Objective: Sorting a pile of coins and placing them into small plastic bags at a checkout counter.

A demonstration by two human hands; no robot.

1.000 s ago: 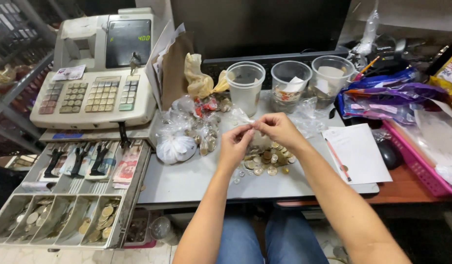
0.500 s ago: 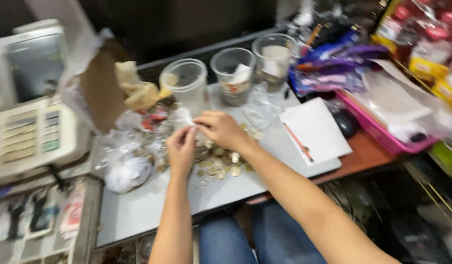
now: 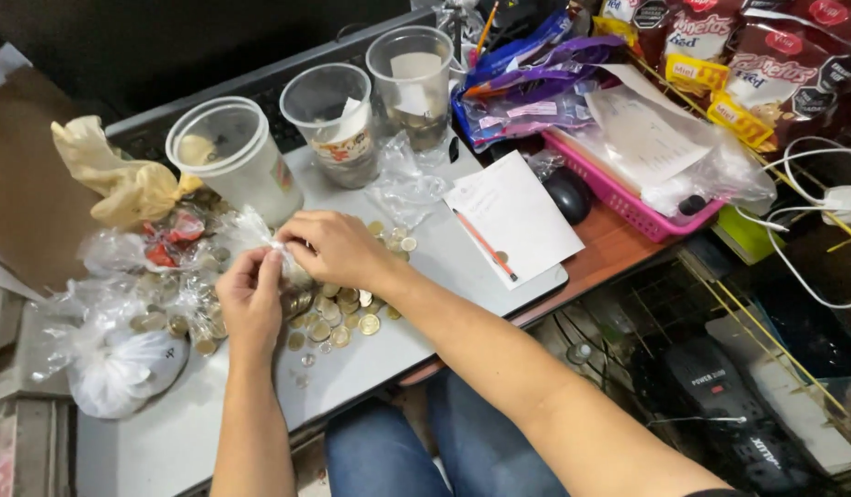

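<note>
Right now both hands meet over the grey desk (image 3: 167, 442), working at a small clear plastic bag (image 3: 260, 235). The left hand (image 3: 250, 299) comes up from below, and its grip is pinched together on the bag's gathered plastic. The right hand (image 3: 338, 248) reaches across from the other side, its fingers (image 3: 301, 250) also closed on the same crinkled plastic, so the two hands touch at the bag. The bag sits just above a loose heap of coins (image 3: 338, 317) spread on the desk beneath and beside the hands; whether coins are inside the bag I cannot tell.

To the left of the hands lie more knotted clear bags of coins (image 3: 158, 317), one of them with something red (image 3: 172, 239) inside, and a white tied bag (image 3: 121, 373) near the desk's front edge. Behind the hands stand three clear plastic cups: the nearest, an empty-looking tub (image 3: 232, 161), just beyond the bag; a middle cup (image 3: 338, 124) with a paper slip and coins; a third cup (image 3: 411, 83) further right. A crumpled yellowish bag (image 3: 121, 179) lies left of the tub. To the right of the coins rests a white sheet of paper (image 3: 513, 216) with a red pen (image 3: 485, 244) on it, next to a dark computer mouse (image 3: 568, 193) and a pink tray (image 3: 628, 202).
</note>
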